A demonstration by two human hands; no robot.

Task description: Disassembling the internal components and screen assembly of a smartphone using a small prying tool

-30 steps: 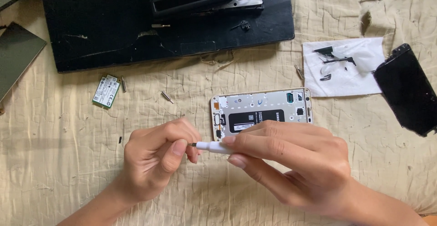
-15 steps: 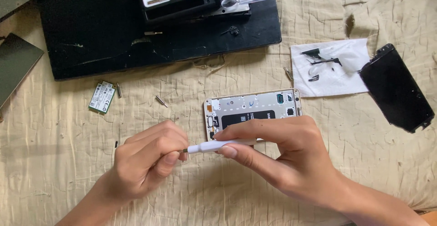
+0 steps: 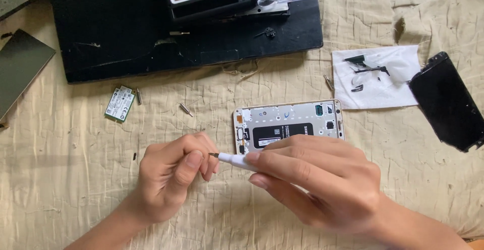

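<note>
The right hand (image 3: pixel 322 182) covers the lower half of the opened white phone frame (image 3: pixel 287 121) at centre frame, and most of the white screwdriver handle (image 3: pixel 234 160). The screwdriver tip disappears between the curled left hand (image 3: pixel 174 177) fingers; whatever they pinch is too small to tell. The grey flat panel (image 3: pixel 20 68) is cut off at left edge.

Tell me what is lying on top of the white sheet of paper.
On the white paper lie a few small dark parts: thin strips and tiny curved bits near its upper left. Their exact kind is too small to tell. The rest of the sheet is bare; whatever lies beneath it is covered.
</note>
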